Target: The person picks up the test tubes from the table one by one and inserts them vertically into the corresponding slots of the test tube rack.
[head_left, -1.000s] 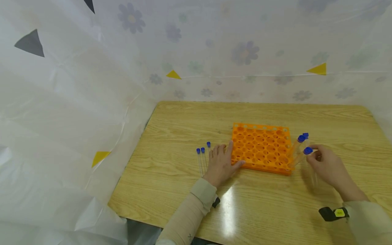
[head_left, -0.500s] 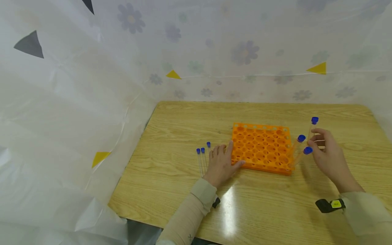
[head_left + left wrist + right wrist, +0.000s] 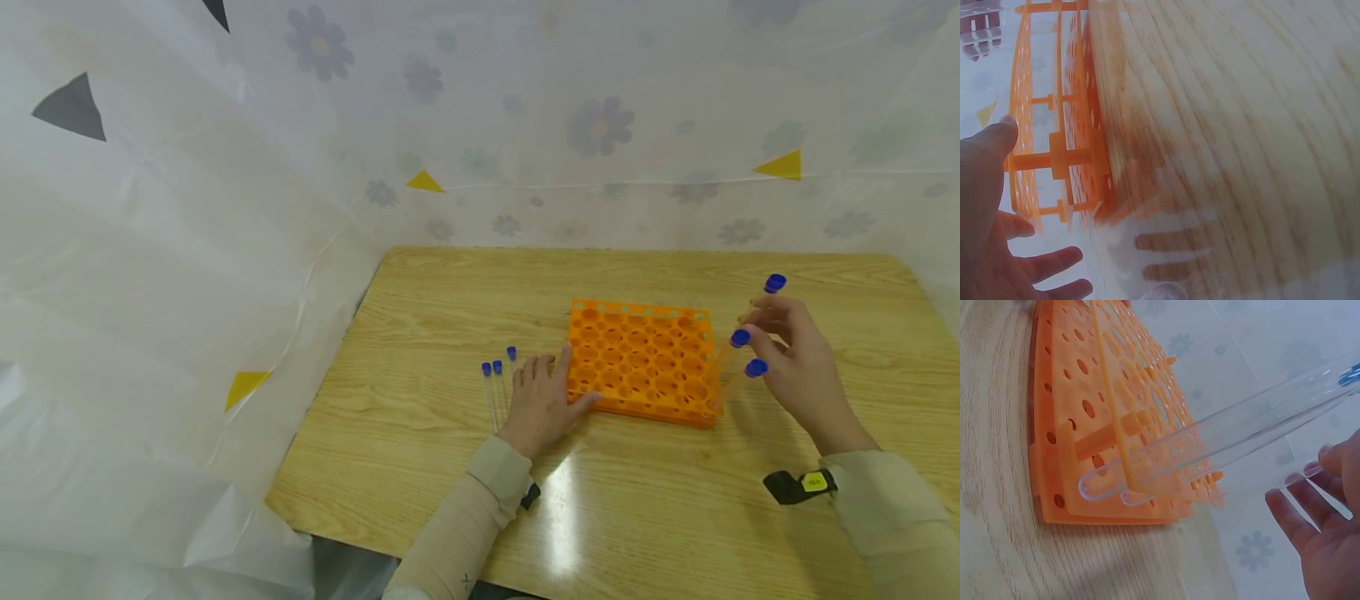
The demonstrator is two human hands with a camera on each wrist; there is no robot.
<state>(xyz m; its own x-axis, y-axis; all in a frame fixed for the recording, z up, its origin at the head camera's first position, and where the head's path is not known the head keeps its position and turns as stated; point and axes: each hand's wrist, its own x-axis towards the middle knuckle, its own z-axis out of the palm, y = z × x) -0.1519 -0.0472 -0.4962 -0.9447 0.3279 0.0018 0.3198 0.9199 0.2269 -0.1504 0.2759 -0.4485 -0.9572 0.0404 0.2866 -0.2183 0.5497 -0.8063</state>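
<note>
An orange test-tube rack (image 3: 652, 414) stands on the table. My left hand (image 3: 542, 408) rests against its left end, thumb on the front top edge; in the left wrist view that hand's fingers (image 3: 1050, 262) are spread and extended beside the rack's corner. My right hand (image 3: 808, 367), beyond the rack's right end, pinches a clear test tube with a blue cap (image 3: 776, 283) tilted above the fingers. Two more blue-capped test tubes lean out of the rack's right end, a farther tube (image 3: 740, 338) and a nearer tube (image 3: 756, 368). The right wrist view shows a clear tube (image 3: 1179, 453) reaching into the rack.
Three thin blue-capped tubes (image 3: 491, 392) lie on the wooden table (image 3: 427, 317) left of the left hand, partly hidden by it. Pale patterned sheeting (image 3: 525, 125) hangs behind and to the left. The table's front edge runs below the left forearm.
My right hand has lifted a blue-capped test tube from beyond the rack's right end and brought it up and slightly left, tilting it. My left hand and the rack stay put.
</note>
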